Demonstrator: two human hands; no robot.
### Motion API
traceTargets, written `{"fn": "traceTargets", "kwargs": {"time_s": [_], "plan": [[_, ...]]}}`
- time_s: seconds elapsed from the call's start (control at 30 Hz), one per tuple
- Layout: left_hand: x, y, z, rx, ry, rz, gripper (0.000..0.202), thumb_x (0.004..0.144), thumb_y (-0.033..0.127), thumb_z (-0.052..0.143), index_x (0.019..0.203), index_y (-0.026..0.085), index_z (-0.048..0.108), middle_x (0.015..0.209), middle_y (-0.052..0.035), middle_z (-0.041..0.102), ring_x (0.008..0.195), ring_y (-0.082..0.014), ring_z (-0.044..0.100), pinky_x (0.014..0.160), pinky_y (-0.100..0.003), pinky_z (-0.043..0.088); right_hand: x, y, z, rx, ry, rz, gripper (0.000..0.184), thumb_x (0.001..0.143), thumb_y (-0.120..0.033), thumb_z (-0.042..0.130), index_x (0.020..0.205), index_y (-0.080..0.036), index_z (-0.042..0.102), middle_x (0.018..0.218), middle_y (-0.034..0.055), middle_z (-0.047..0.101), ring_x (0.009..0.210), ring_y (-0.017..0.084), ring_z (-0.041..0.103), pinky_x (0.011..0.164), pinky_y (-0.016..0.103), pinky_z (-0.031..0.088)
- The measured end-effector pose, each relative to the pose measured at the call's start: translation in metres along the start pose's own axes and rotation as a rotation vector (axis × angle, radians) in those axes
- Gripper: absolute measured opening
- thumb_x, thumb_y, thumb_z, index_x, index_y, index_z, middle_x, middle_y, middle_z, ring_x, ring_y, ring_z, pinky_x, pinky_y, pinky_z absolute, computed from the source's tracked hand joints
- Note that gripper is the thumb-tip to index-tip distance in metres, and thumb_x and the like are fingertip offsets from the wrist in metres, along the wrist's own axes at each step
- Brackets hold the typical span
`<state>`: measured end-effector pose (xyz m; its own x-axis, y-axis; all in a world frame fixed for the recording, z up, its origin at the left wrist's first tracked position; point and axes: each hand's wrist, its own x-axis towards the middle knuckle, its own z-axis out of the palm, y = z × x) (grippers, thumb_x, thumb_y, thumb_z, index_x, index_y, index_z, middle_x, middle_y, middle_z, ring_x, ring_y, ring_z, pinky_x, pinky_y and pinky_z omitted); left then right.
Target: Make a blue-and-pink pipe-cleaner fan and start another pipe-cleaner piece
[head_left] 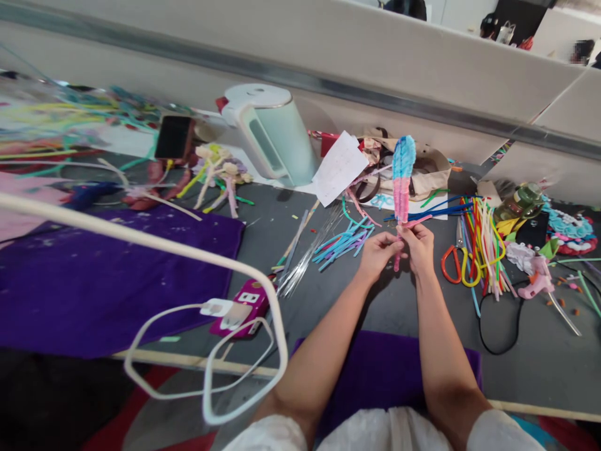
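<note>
A long pipe-cleaner piece point(404, 178), blue at the top and pink below, stands upright above the table in my hands. My left hand point(377, 254) pinches its pink lower end between thumb and fingers. Close beside it, my right hand point(419, 243) is closed on the same end, just under the wide part. A short pink tip pokes out below the fingers. Left of my hands lie loose blue and purple pipe cleaners point(342, 243). To the right is a bundle of coloured pipe cleaners point(483, 241), with scissors point(452, 266) against it.
A light-green kettle point(277, 134) stands at the back, with a paper sheet point(340, 168) beside it. A white cable point(197, 241) crosses the left foreground near a magenta power strip point(248, 307). A pink glue gun point(538, 279) and a glass jar point(523, 200) are at right.
</note>
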<state>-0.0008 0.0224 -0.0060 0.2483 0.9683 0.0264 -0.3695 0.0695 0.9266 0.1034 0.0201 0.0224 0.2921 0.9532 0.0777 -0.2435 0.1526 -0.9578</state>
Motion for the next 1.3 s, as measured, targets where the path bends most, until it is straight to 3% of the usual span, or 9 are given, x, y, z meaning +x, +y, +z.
{"fn": "traceTargets", "kwargs": {"time_s": [0.23, 0.47, 0.6, 0.67, 0.77, 0.83, 1.17, 1.3], "plan": [[-0.001, 0.005, 0.0, -0.033, -0.053, 0.01, 0.039, 0.066, 0.044, 0.083, 0.07, 0.013, 0.061, 0.058, 0.0004, 0.063, 0.046, -0.0142, 0.062, 0.04, -0.023, 0.048, -0.001, -0.004, -0.002, 0.174, -0.07, 0.154, 0.025, 0.064, -0.035, 0.079, 0.072, -0.016, 0.064, 0.058, -0.0041, 0.057, 0.043, 0.006, 0.044, 0.031, 0.017, 0.026], [-0.003, 0.007, -0.001, -0.059, -0.144, -0.069, 0.042, 0.068, 0.05, 0.081, 0.081, 0.012, 0.068, 0.067, -0.0036, 0.068, 0.057, -0.0179, 0.069, 0.054, -0.027, 0.054, -0.003, -0.007, -0.003, 0.222, -0.108, 0.219, 0.029, 0.064, -0.034, 0.08, 0.07, -0.019, 0.056, 0.047, -0.0095, 0.048, 0.031, 0.004, 0.032, 0.026, 0.018, 0.02], [-0.002, 0.004, 0.0, -0.083, -0.14, -0.082, 0.038, 0.07, 0.047, 0.08, 0.08, 0.013, 0.066, 0.068, -0.0027, 0.068, 0.058, -0.0152, 0.068, 0.061, -0.027, 0.055, -0.002, -0.003, -0.003, 0.162, -0.053, 0.132, 0.029, 0.067, -0.036, 0.078, 0.07, -0.02, 0.053, 0.05, -0.0097, 0.048, 0.034, 0.003, 0.032, 0.031, 0.017, 0.022], [-0.001, 0.002, 0.001, -0.082, -0.115, -0.063, 0.037, 0.068, 0.046, 0.082, 0.08, 0.014, 0.066, 0.069, -0.0017, 0.067, 0.06, -0.0135, 0.067, 0.062, -0.025, 0.054, 0.0, 0.001, -0.004, 0.091, -0.014, 0.042, 0.028, 0.068, -0.036, 0.076, 0.07, -0.02, 0.054, 0.054, -0.0078, 0.051, 0.04, 0.004, 0.037, 0.036, 0.018, 0.029], [0.001, 0.001, 0.001, -0.032, -0.048, -0.004, 0.037, 0.061, 0.04, 0.087, 0.074, 0.015, 0.064, 0.065, 0.0016, 0.064, 0.056, -0.0093, 0.06, 0.058, -0.021, 0.048, 0.003, 0.006, -0.004, -0.017, 0.009, -0.101, 0.023, 0.07, -0.034, 0.074, 0.069, -0.018, 0.058, 0.06, -0.0047, 0.056, 0.053, 0.007, 0.047, 0.051, 0.021, 0.04], [0.002, 0.001, 0.001, 0.014, -0.01, 0.025, 0.036, 0.057, 0.037, 0.089, 0.068, 0.014, 0.063, 0.06, 0.0031, 0.061, 0.053, -0.0074, 0.055, 0.054, -0.019, 0.044, 0.004, 0.007, -0.004, -0.054, 0.0, -0.131, 0.022, 0.072, -0.034, 0.072, 0.067, -0.017, 0.058, 0.06, -0.0043, 0.056, 0.056, 0.008, 0.047, 0.057, 0.023, 0.041], [-0.001, 0.009, 0.0, 0.048, -0.046, 0.015, 0.033, 0.062, 0.041, 0.085, 0.065, 0.015, 0.066, 0.057, 0.0001, 0.063, 0.052, -0.0098, 0.055, 0.054, -0.023, 0.042, 0.003, 0.002, -0.003, 0.151, -0.023, 0.017, 0.021, 0.066, -0.03, 0.074, 0.064, -0.018, 0.057, 0.063, -0.004, 0.058, 0.058, 0.008, 0.048, 0.059, 0.022, 0.041], [-0.002, 0.01, 0.0, 0.032, -0.106, -0.005, 0.034, 0.066, 0.044, 0.083, 0.066, 0.014, 0.067, 0.059, -0.0023, 0.065, 0.054, -0.0127, 0.059, 0.058, -0.025, 0.046, 0.001, -0.003, -0.003, 0.181, -0.047, 0.11, 0.02, 0.065, -0.032, 0.074, 0.065, -0.017, 0.06, 0.057, -0.005, 0.054, 0.048, 0.006, 0.041, 0.046, 0.02, 0.033]]}}
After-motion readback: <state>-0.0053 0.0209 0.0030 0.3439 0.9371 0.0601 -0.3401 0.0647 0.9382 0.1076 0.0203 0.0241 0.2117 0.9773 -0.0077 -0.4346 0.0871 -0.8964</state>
